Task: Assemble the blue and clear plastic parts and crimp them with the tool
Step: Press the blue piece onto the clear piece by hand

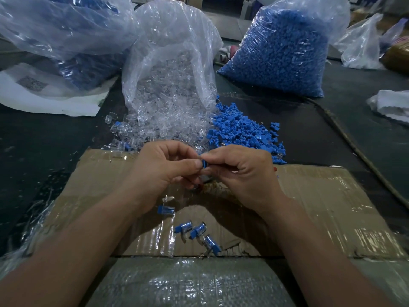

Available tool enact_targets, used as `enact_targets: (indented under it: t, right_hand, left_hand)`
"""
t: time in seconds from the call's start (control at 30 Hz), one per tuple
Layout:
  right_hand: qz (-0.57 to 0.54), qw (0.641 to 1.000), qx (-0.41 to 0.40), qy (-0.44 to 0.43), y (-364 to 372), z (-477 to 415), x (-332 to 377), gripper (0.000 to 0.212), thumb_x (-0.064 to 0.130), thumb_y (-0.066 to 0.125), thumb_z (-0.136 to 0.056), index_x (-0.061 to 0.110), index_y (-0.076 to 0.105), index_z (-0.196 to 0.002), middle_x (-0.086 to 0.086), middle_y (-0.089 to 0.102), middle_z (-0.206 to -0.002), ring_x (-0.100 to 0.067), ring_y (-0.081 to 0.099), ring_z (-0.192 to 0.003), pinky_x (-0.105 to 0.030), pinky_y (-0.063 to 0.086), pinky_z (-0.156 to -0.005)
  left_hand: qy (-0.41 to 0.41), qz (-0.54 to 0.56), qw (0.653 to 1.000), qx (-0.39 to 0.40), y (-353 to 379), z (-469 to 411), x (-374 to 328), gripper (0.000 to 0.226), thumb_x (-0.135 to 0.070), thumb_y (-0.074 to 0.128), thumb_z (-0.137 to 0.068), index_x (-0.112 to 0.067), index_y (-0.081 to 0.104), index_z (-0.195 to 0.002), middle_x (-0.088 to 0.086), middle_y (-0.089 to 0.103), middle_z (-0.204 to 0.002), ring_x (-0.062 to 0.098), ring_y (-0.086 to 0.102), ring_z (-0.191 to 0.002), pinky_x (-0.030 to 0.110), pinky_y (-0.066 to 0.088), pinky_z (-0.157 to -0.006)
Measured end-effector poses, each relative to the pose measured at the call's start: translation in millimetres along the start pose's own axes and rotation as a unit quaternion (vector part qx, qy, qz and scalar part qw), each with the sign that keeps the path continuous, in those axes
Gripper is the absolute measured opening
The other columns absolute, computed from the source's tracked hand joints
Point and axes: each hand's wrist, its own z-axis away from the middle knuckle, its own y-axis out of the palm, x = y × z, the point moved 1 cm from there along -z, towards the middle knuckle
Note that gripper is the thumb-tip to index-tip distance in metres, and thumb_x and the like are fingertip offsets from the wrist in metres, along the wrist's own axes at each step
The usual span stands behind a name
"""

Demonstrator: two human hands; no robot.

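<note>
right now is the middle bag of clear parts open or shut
Open: the clear parts bag gapes at its mouth, and clear pieces have spilled onto the table.

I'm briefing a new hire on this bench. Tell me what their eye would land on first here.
First, the two hands meeting mid-frame, the left hand and right hand pinching a small blue part between the fingertips. Behind them, an open bag of clear parts spills onto the table beside a loose pile of blue parts, with a full bag of blue parts at back right. Nearer the person, a few assembled pieces lie on the taped cardboard.
</note>
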Motion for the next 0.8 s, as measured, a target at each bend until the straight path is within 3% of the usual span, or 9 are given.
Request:
enact_targets:
  t: [0.1, 0.27, 0.47, 0.67, 0.8]
  right_hand:
    - [0.001, 1.000, 0.002, -0.001, 0.3, 0.0, 0.5, 0.024, 0.005, 0.073, -0.069, 0.000, 0.071, -0.093, -0.006, 0.070, -0.086, -0.010, 0.065, -0.081, -0.021, 0.054, -0.075]
    - [-0.041, 0.998, 0.008, 0.042, -1.4, -1.7, 1.8, 0.033, 0.008, 0.073, -0.070, 0.011, 0.066, -0.102, 0.008, 0.064, -0.089, -0.005, 0.063, -0.083, -0.014, 0.051, -0.075]
    - [-0.038, 0.999, 0.010, 0.026, -0.5, -1.4, 0.3, 0.023, 0.004, 0.070, -0.073, 0.004, 0.070, -0.096, 0.002, 0.067, -0.087, -0.009, 0.065, -0.080, -0.023, 0.054, -0.074]
    - [-0.007, 0.999, 0.019, 0.031, -0.3, -1.2, 2.2, 0.023, 0.006, 0.071, -0.073, 0.004, 0.070, -0.096, 0.003, 0.066, -0.087, -0.009, 0.065, -0.080, -0.021, 0.053, -0.074]
    - [0.012, 0.982, 0.086, 0.165, -14.5, -1.8, -0.4, 0.041, 0.026, 0.077, -0.068, 0.017, 0.067, -0.107, 0.025, 0.058, -0.086, 0.005, 0.059, -0.090, -0.006, 0.045, -0.078]
  left_hand:
    - [0.007, -0.010, 1.000, -0.004, -0.1, 0.2, -0.3, 0.007, -0.015, 0.070, -0.053, -0.018, 0.071, -0.059, 0.008, 0.066, -0.056, 0.014, 0.062, -0.047, 0.019, 0.049, -0.044]
    - [0.010, 0.007, 1.000, -0.006, -0.1, 1.4, -1.2, 0.006, -0.014, 0.069, -0.056, -0.017, 0.072, -0.061, 0.009, 0.067, -0.058, 0.013, 0.063, -0.049, 0.019, 0.051, -0.046]
    - [0.007, 0.001, 1.000, -0.020, 0.9, 1.3, -0.8, 0.012, -0.010, 0.067, -0.055, -0.007, 0.064, -0.067, 0.010, 0.066, -0.057, 0.014, 0.063, -0.047, 0.019, 0.050, -0.044]
    - [-0.001, 0.015, 1.000, -0.020, 1.0, -0.4, 3.0, 0.007, -0.010, 0.067, -0.056, -0.016, 0.071, -0.059, 0.009, 0.066, -0.055, 0.013, 0.063, -0.047, 0.019, 0.051, -0.045]
    - [0.003, 0.019, 0.999, -0.036, -2.7, -0.9, 0.8, 0.005, -0.010, 0.067, -0.058, -0.014, 0.071, -0.059, 0.010, 0.067, -0.059, 0.014, 0.063, -0.050, 0.020, 0.052, -0.048]
